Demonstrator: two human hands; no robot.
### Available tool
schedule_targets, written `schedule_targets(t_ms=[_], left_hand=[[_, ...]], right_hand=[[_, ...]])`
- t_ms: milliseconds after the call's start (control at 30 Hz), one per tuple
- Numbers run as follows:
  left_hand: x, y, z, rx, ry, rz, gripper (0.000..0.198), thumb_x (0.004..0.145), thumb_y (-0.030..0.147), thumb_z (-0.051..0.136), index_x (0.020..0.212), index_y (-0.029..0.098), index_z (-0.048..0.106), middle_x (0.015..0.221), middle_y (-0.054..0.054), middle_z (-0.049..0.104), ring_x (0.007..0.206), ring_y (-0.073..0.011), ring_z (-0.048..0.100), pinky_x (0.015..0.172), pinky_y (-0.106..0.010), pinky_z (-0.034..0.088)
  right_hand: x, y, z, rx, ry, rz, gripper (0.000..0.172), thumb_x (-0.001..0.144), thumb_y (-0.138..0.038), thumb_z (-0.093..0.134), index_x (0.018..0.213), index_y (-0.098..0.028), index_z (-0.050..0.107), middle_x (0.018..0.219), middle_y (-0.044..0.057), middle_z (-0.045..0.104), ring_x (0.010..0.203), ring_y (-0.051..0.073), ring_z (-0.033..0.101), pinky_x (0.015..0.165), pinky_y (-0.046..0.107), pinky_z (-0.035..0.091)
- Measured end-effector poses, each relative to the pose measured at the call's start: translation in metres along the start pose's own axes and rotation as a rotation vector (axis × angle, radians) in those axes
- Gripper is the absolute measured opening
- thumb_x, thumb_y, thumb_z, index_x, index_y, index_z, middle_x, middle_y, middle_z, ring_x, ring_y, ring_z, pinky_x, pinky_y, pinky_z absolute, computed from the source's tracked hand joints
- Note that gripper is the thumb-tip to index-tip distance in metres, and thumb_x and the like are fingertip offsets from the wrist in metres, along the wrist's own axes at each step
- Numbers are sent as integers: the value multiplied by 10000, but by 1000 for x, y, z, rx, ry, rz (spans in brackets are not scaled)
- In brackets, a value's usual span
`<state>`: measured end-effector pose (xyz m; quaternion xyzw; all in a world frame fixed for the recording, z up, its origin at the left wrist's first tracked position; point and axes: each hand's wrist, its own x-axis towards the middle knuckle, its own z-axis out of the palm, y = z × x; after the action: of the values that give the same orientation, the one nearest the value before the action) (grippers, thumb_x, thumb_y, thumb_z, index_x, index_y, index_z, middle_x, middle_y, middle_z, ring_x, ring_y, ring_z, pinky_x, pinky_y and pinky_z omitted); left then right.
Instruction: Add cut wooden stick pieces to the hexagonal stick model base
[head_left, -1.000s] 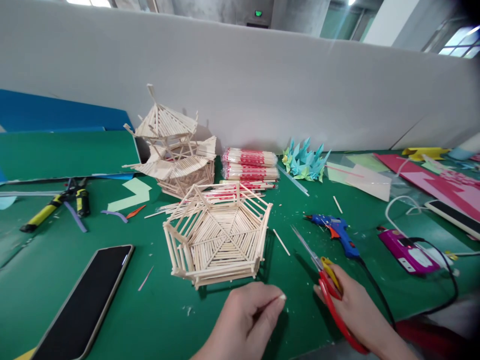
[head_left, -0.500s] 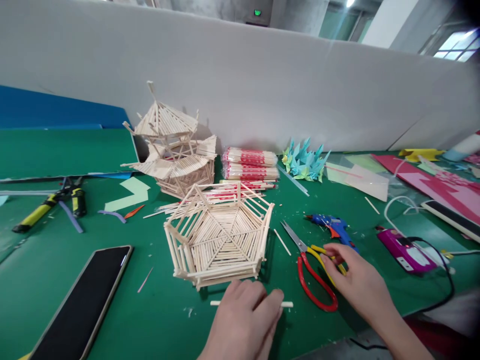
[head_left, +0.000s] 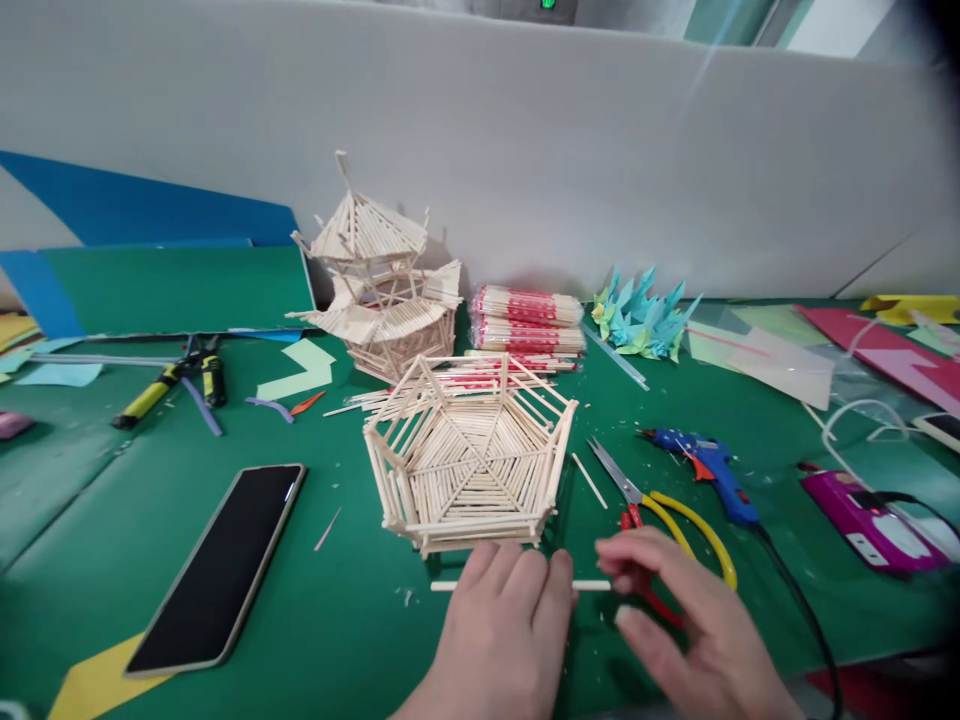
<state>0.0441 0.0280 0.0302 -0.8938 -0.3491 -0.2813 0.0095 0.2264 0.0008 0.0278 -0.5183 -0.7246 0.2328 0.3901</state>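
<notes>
My left hand (head_left: pixel 499 625) is closed over a thin wooden stick (head_left: pixel 592 585), which pokes out on both sides of the fingers just above the green table. To its right, my right hand (head_left: pixel 679 620) has thumb and fingers apart, near the stick's right end, with nothing in it. Partly hidden behind that hand lie scissors (head_left: pixel 622 475) with one red and one yellow handle, blades spread. Directly beyond the left hand stands a polygonal basket-like frame of wooden sticks (head_left: pixel 480 465). A loose short stick (head_left: pixel 589 482) lies between the frame and the scissors.
Behind the frame are a stick-built pagoda (head_left: pixel 386 290), packs of sticks (head_left: pixel 525 320) and blue-green folded paper (head_left: pixel 641 315). A blue glue gun (head_left: pixel 709 465) and purple power strip (head_left: pixel 874 520) lie right. Left are a phone (head_left: pixel 221 565) and yellow-handled pliers (head_left: pixel 176 380).
My right hand has moved left from the scissors' yellow handle toward the stick's right end. My left hand stays on the stick. The whole view has shifted, with things appearing further right.
</notes>
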Motion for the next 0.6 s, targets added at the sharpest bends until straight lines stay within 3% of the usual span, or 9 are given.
schedule_targets(t_ms=[133,300,367,400,433,533,600], left_hand=[[-4,1,-4,21,46,-14,266,853,115,350,850,93,615,548,-32,569,472,-156,493,461,-285,335],[-22,4,-8,74,306,-68,137,816,154,515,880,178,635,856,-71,660,820,-202,568,767,-349,379],[-31,3,-6,-97,435,-131,152,837,198,493,802,167,637,741,-64,639,689,-171,542,674,-321,401],[-34,3,-5,-248,453,-190,174,842,210,481,785,155,636,675,-59,619,620,-154,524,602,-293,410],[-37,2,-4,-438,364,-289,158,830,206,499,805,144,643,660,-59,618,593,-142,531,563,-265,420],[-42,0,-2,-1016,137,-800,174,795,252,566,892,140,657,650,-44,628,539,-115,541,490,-213,428],[-42,-1,-1,-1296,159,-1071,211,770,316,600,874,149,674,659,-30,637,492,-88,514,479,-203,420]], right_hand=[[4,-13,30,99,41,-13,71,809,-201,519,814,-251,569,678,-33,623,593,98,600,558,152,484],[7,-7,39,72,283,173,54,796,-260,559,775,-248,607,623,-41,638,498,85,587,470,116,468],[8,-5,38,105,394,256,61,796,-277,562,787,-243,612,619,-40,644,490,80,595,467,100,473],[9,-4,38,132,417,283,68,796,-285,562,786,-240,612,618,-39,645,496,80,601,474,96,477],[9,-4,39,162,420,296,72,795,-289,564,780,-239,613,612,-38,643,502,81,606,482,95,481],[9,-7,47,252,351,301,50,779,-279,585,780,-244,621,589,-43,644,500,84,612,485,94,486],[8,-11,54,296,288,299,43,773,-271,592,778,-247,627,578,-46,645,486,86,608,470,99,483]])
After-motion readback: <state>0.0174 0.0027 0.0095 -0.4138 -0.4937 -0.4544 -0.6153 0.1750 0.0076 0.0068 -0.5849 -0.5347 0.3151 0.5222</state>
